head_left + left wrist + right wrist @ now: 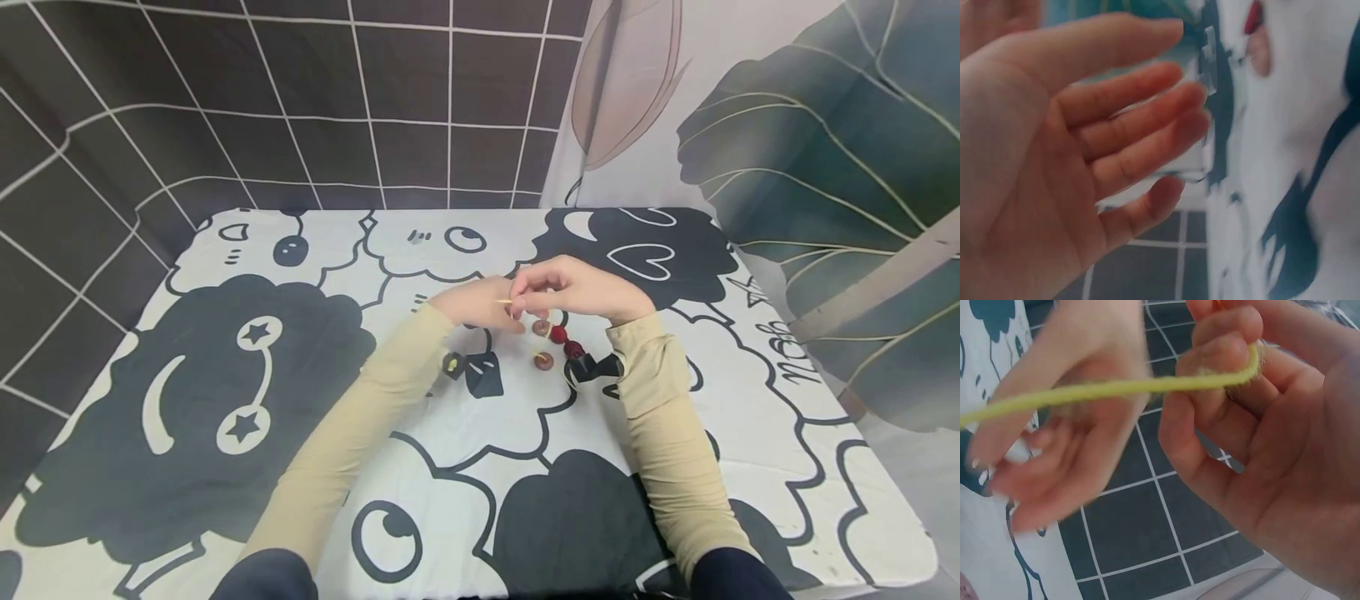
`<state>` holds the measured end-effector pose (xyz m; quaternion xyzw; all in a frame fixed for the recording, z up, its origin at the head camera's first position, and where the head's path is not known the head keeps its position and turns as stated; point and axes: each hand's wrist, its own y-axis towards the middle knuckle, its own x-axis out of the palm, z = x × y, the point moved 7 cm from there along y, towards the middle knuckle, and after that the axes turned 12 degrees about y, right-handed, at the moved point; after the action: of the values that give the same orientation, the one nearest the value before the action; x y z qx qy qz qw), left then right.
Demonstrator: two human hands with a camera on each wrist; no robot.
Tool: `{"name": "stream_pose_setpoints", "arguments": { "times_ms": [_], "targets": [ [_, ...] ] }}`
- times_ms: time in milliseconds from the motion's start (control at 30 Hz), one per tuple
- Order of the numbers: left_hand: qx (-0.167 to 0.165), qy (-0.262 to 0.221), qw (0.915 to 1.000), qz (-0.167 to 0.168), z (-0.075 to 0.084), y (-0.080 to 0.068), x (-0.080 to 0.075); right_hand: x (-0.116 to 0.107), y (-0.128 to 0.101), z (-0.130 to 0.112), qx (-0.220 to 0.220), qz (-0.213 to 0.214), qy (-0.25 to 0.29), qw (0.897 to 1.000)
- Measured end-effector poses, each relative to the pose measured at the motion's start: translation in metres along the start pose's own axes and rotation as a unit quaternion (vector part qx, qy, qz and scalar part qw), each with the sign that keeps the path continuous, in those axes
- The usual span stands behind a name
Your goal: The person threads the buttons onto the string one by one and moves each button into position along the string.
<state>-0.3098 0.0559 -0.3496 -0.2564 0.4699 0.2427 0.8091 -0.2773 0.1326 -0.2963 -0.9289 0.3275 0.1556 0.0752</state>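
Note:
My right hand [573, 287] pinches a yellow yarn [1104, 389] between thumb and fingers. In the right wrist view the yarn runs from the curled fingers across to the left edge. My left hand [476, 302] is beside the right one, fingers extended and slightly bent, palm bare in the left wrist view. Below the hands, a red bead [558, 334], a dark red bead [573, 350] and two brown beads, one nearer me [543, 361], are on the patterned cloth. Whether the yarn passes through any bead cannot be told.
A small dark object with a yellow middle [453, 365] lies left of the beads. The black-and-white cloth [420, 500] covers the table. A dark gridded curtain [412, 100] hangs behind it, and a leaf-patterned one [825, 167] hangs on the right.

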Motion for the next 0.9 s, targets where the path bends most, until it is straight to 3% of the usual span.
{"name": "stream_pose_setpoints", "arguments": {
  "times_ms": [233, 400, 500, 567, 767, 833, 900],
  "targets": [
    [0.005, -0.029, 0.9995, 0.009, 0.007, 0.027, 0.023, 0.001, -0.002, 0.000, -0.007, -0.021, -0.027, 0.999],
    [-0.063, -0.051, 0.9966, 0.015, 0.000, 0.030, 0.032, 0.000, -0.003, -0.003, -0.010, -0.021, -0.042, 0.999],
    [-0.072, -0.053, 0.9958, 0.020, 0.002, 0.031, 0.031, -0.001, -0.005, -0.004, -0.008, -0.024, -0.043, 0.999],
    [-0.058, -0.055, 0.9966, 0.018, 0.006, 0.032, 0.030, -0.001, -0.006, -0.005, -0.006, -0.027, -0.041, 0.999],
    [0.050, -0.067, 0.9965, 0.002, 0.020, 0.042, 0.028, -0.001, -0.007, -0.005, -0.018, -0.032, -0.041, 0.998],
    [0.058, -0.069, 0.9958, -0.012, 0.018, 0.045, 0.030, -0.001, -0.008, -0.005, -0.025, -0.030, -0.044, 0.998],
    [0.044, -0.065, 0.9966, -0.024, 0.013, 0.047, 0.033, -0.002, -0.008, -0.004, -0.028, -0.026, -0.044, 0.998]
  ]
}}
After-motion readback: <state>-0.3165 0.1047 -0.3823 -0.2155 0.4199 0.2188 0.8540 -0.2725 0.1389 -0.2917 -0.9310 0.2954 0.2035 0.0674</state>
